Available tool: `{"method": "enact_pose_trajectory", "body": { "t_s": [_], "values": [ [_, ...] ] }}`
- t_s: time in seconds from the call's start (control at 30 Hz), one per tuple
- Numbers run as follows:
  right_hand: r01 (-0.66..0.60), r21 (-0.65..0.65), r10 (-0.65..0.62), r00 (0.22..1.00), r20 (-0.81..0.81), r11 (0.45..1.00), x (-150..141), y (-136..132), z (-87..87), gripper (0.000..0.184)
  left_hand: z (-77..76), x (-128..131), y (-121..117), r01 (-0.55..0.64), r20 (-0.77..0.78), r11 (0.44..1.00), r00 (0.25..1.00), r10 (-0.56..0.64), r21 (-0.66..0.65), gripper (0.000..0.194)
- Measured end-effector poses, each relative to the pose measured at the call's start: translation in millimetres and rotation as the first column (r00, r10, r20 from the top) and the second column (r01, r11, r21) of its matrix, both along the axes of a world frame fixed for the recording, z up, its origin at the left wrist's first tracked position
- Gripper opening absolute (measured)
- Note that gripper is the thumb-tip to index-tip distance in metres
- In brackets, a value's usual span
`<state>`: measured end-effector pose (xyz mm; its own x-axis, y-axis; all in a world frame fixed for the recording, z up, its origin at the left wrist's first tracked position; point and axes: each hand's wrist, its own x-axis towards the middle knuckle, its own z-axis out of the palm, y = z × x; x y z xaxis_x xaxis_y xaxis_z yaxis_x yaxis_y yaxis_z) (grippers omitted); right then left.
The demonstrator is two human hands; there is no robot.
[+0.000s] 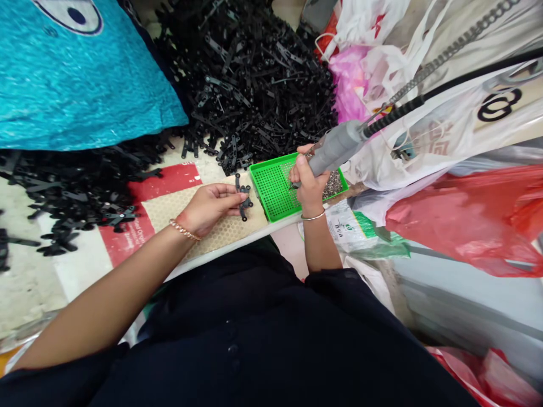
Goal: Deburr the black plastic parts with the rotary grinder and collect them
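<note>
My left hand (216, 206) is closed, thumb and fingers pinching a small black jointed plastic part (244, 198) over the beige mat at the table edge. My right hand (309, 178) wraps round the grey body of an electric screwdriver (335, 150), whose cable runs off to the upper right. The screwdriver's tip is hidden by the hand. Beneath my right hand lies a green perforated tray (271, 195), with small metal screws (333, 185) heaped at its right end.
A large heap of black plastic parts (254, 73) covers the table's far side. A blue bag (85, 85) lies on the left, with more black parts below it. White and pink plastic bags (360, 68) and a red bag (470, 217) crowd the right. A coiled spring (449, 51) hangs diagonally.
</note>
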<state>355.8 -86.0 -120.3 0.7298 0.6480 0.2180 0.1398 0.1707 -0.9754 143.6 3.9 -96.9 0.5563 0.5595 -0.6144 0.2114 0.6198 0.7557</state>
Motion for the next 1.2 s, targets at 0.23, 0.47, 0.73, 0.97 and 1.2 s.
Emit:
{"method": "enact_pose_trajectory", "body": {
  "t_s": [0.23,0.47,0.73,0.97,1.2],
  "values": [
    [0.046,-0.057,-0.045,0.999,0.015,0.997,-4.6,-1.0,5.3,0.053,-2.7,-0.1,0.7,-0.006,0.025,1.0,1.0,0.007,-0.008,0.041],
    [0.047,0.094,-0.051,0.998,0.046,0.994,-3.8,0.6,27.4,0.057,-6.7,0.8,0.3,0.002,0.069,1.0,0.998,-0.003,0.006,0.041],
    [-0.1,0.213,0.145,0.967,-0.21,0.972,-55.9,41.2,49.8,0.045,-6.1,2.4,-0.8,-0.023,0.054,1.0,0.998,0.023,-0.005,0.034],
    [-0.163,0.19,0.212,0.939,-0.273,0.968,-74.9,59.9,48.7,0.04,-0.9,5.8,-3.4,-0.045,0.059,0.999,0.997,0.046,-0.012,0.03],
    [-0.165,0.27,0.24,0.932,-0.273,0.948,-74.2,57.1,46.7,0.036,-5.1,3.8,-3.1,-0.038,0.073,0.999,0.997,0.04,-0.018,0.03]
  ]
}}
